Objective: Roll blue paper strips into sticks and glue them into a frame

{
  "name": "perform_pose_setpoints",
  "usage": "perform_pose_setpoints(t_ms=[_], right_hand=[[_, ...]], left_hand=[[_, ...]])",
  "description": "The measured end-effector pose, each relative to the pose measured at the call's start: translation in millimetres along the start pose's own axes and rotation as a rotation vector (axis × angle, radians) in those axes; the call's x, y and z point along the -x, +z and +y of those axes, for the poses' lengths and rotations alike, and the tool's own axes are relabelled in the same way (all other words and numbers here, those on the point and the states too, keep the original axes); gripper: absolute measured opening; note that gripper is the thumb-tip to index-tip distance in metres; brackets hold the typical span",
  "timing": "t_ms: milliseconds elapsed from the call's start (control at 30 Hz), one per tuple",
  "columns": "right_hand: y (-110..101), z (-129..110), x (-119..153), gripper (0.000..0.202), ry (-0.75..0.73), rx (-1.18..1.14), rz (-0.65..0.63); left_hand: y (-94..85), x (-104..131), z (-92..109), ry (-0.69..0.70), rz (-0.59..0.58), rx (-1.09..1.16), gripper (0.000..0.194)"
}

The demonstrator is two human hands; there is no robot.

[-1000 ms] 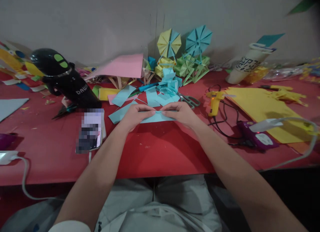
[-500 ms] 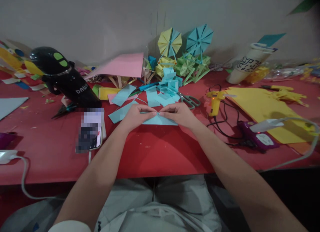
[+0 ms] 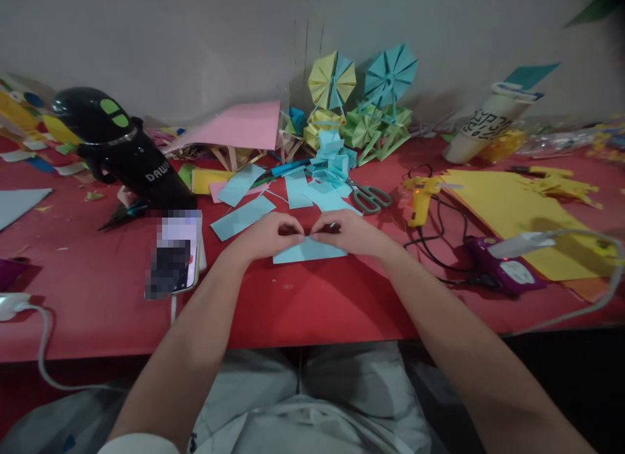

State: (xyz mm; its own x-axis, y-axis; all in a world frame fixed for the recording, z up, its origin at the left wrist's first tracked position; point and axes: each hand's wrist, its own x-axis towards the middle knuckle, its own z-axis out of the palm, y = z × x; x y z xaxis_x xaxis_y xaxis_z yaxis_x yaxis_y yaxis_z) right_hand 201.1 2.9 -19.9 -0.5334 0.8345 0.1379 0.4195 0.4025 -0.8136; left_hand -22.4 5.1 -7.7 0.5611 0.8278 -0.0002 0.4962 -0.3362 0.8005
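Head view: I look down at my red tabletop.
Left hand and right hand: both pinch the top edge of my blue paper, fingertips nearly touching.
Blue paper: 12 o'clock from me; looks hardly started, but I can't tell its folds.
Blue wheel: 1 o'clock from the paper; looks all made.
Loose strip: 10 o'clock; looks flat, not worked on yet.
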Motion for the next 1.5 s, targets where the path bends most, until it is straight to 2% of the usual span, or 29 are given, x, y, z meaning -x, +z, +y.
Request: perform_pose_setpoints(t_ms=[200,400,667,767,933,1167,1500], right_hand=[[2,-4,1,0.014,-0.027,0.224,-0.056],[3,-7,-1,0.016,-0.068,0.43,-0.134],[2,-30,3,0.024,-0.016,0.696,-0.228],[1,-40,3,0.027,0.02,0.766,-0.265],[3,-52,2,0.026,0.032,0.901,-0.311],[17,-62,11,0.027,0.045,1.038,-0.284],[30,-62,25,0.03,0.073,1.024,-0.19]], left_hand=[[5.0,1,0,0.001,0.001,-0.134,0.013],[7.5,3,6,0.035,0.035,-0.273,0.021],[4.0,5,11,0.082,-0.006,-0.504,0.027],[4.6,7,23,0.053,-0.045,-0.63,0.031],[11.9,11,52,-0.108,-0.099,-0.92,0.027],[21.3,22,61,-0.054,-0.146,-1.087,0.028],[38.4,28,56,-0.062,-0.089,-1.084,0.032]])
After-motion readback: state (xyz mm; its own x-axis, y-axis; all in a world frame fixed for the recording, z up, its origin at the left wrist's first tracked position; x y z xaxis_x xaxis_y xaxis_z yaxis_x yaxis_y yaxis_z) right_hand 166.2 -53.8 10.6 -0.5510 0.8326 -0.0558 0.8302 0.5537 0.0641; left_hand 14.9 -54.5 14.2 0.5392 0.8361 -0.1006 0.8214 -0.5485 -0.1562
